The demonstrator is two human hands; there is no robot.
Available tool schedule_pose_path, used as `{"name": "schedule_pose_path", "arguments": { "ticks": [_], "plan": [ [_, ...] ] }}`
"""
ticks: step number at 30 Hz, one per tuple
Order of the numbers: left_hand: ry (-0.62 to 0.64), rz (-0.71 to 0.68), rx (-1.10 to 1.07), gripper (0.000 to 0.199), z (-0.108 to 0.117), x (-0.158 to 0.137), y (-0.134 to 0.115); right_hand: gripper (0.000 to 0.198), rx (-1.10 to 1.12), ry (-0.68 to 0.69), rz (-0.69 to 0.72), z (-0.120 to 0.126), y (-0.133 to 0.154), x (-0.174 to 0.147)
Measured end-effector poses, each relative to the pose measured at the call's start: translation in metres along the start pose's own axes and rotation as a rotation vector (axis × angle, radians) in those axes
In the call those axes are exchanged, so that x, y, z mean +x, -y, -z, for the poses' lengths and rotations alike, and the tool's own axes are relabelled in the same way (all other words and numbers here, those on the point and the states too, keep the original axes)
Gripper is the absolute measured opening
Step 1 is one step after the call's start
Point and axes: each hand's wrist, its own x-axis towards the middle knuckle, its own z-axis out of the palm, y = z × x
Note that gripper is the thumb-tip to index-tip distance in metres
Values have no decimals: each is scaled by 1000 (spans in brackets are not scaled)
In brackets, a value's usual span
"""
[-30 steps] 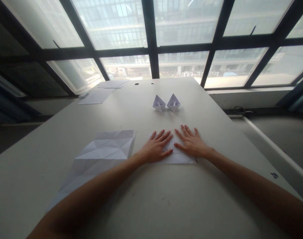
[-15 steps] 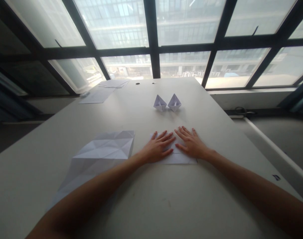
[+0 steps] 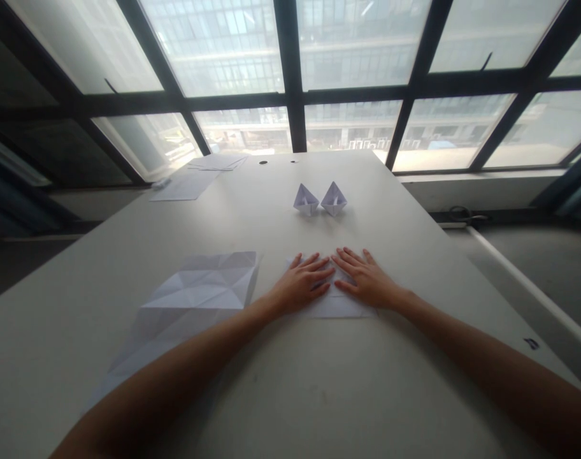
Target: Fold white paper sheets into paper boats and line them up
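Both my hands lie flat on a folded sheet of white paper [image 3: 341,308] on the table. My left hand [image 3: 306,284] covers the paper's left part, its fingers spread and pointing right. Over the right part rests my right hand [image 3: 364,277], fingers stretched out toward the upper left. The fingertips of the two hands nearly meet near the paper's middle. Much of the paper is hidden under the palms; its near edge shows. Beyond the hands stand two folded paper boats [image 3: 306,201], side by side, the right paper boat [image 3: 334,200] close to the other.
A large creased white sheet [image 3: 199,287] lies left of my hands, partly under my left forearm. At the table's far left are flat paper sheets [image 3: 185,186]. A small dark mark or object [image 3: 531,344] sits near the right edge of the white table [image 3: 290,395]. Windows stand behind.
My right hand has shifted slightly down and toward the left over the paper. My left hand stays almost in place.
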Motion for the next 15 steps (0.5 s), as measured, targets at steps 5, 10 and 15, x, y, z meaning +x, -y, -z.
{"name": "schedule_pose_path", "arguments": {
  "ticks": [5,10,15],
  "plan": [
    [-6,1,15,49,-1,-1,-2,66,-6,4,-1,0,0,0],
    [35,36,50,71,-3,-3,-2,70,-13,1,31,0,-2,-1],
    [35,53,37,68,-3,-2,0,77,-15,4,57,2,-1,-3]
  ]
}}
